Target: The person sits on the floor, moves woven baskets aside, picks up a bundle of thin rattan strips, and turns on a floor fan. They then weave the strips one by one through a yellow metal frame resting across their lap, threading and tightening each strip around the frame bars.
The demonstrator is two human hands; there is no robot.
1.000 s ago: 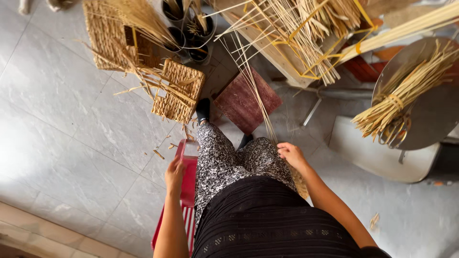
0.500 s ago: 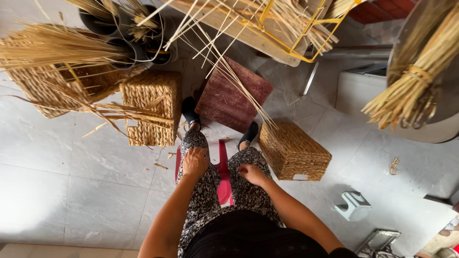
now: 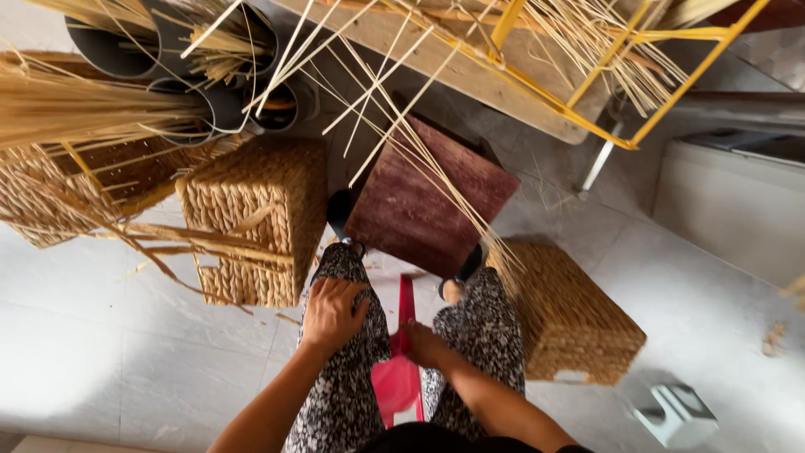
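Observation:
I am seated on a red stool [image 3: 401, 379], looking down at my patterned trousers. My left hand [image 3: 332, 315] rests flat on my left knee, fingers apart, holding nothing. My right hand [image 3: 424, 344] lies between my legs against the inner right thigh, close to the stool's red seat; I cannot tell whether it grips anything. A dark red board [image 3: 428, 205] stands tilted just beyond my feet. Long pale straw stalks [image 3: 436, 168] slant down across it towards my right knee.
A woven box [image 3: 256, 214] stands to the left, another woven box [image 3: 566, 315] to the right. Dark tubes [image 3: 218, 101] hold straw bundles at the upper left. A wooden plank with a yellow metal frame [image 3: 553, 80] crosses the top. A small grey-white object [image 3: 675, 413] lies lower right.
The view has moved closer and lower. My left hand has settled flat on my left knee. My right hand has slid from the right knee to between my legs.

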